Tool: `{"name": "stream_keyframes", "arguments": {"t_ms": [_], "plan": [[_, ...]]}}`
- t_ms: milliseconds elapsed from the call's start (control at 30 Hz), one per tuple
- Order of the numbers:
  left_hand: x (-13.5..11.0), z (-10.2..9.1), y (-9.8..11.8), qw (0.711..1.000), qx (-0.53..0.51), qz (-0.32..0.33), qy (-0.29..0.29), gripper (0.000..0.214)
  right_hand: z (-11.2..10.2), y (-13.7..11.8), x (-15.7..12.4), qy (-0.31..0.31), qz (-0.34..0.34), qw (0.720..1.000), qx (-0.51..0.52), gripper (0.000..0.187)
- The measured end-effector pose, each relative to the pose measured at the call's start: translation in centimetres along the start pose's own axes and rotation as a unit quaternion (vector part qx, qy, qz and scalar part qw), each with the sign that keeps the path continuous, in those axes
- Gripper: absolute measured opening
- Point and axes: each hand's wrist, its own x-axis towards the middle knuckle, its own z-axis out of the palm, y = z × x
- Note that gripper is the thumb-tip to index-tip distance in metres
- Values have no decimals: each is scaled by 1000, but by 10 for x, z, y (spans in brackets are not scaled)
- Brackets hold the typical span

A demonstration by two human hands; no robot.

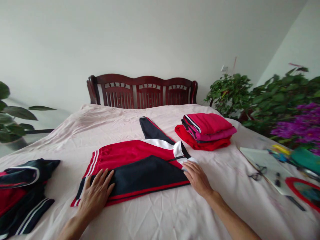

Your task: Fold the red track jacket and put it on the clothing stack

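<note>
A red, black and white track jacket (pixel 130 150) lies spread on the bed, its white collar toward the right. One black sleeve is folded across the front of the body, with its striped cuff at the lower left. The other sleeve (pixel 155 130) stretches away toward the headboard. My left hand (pixel 96 191) rests flat on the folded sleeve near the cuff and hem, fingers spread. My right hand (pixel 197 176) lies on the jacket by the collar and shoulder, fingers extended. Neither hand grips the cloth.
A stack of folded red and pink clothes (pixel 207 130) sits beyond the collar. Dark crumpled clothes (pixel 25 193) lie at left. On the right are glasses (pixel 258 171), a notebook (pixel 255 160) and a red-rimmed mirror (pixel 302 190). The wooden headboard (pixel 147 91) stands behind; plants (pixel 230 93) flank the bed.
</note>
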Motion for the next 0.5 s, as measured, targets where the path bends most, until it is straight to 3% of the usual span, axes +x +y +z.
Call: {"name": "stream_keyframes", "arguments": {"t_ms": [100,233,333,500], "plan": [[0,2,1,1000,10,6,3,51,-18,5,-23,32,18,999,13,41],[0,1,1,1000,21,4,3,50,-30,1,-41,-31,-19,999,12,61],[-1,4,-2,1000,25,13,8,50,-25,4,-40,-23,-52,998,-12,47],[-4,19,-7,999,34,13,23,52,-2,24,-24,68,-59,995,-50,36]]}}
